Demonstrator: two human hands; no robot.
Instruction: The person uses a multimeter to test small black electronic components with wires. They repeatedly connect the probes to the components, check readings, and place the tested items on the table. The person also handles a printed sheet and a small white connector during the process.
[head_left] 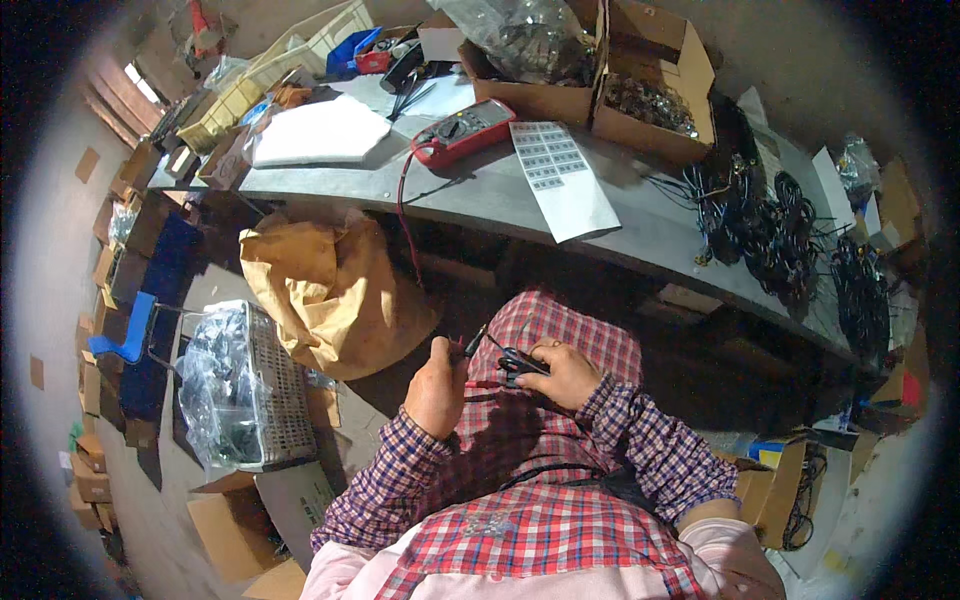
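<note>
Red-checked apron (560, 530) fabric is filling the near foreground and spreading forward. Beyond it, a long grey workbench (490, 207) is curving across the upper view. Below the bench's left part, a tan sack (335, 300) is slumping beside a white slatted plastic basket (283, 390). On the bench's right, tangled black cable bundles (780, 230) are lying in a heap; nearer the middle, a red-cased multimeter (465, 132) is resting, its red test lead (403, 215) hanging over the front edge.

Above the apron, two bare hands are working near each other without touching. The right hand (563, 373) is pinching a small coiled black cable (520, 362) between thumb and fingers, the loops bunching at the fingertips. The left hand (436, 390) is curling narrowly around what is apparently a slim dark test probe (474, 345), its tip pointing upward toward the bench.

Judging by its thin loops, the cable is probably weighing little, bending easily and springing slightly, its smooth jacket perhaps slipping. The gathered coil is offering the surest hold; the finer ends, likely more fragile, are calling for a gentle pinch.
</note>
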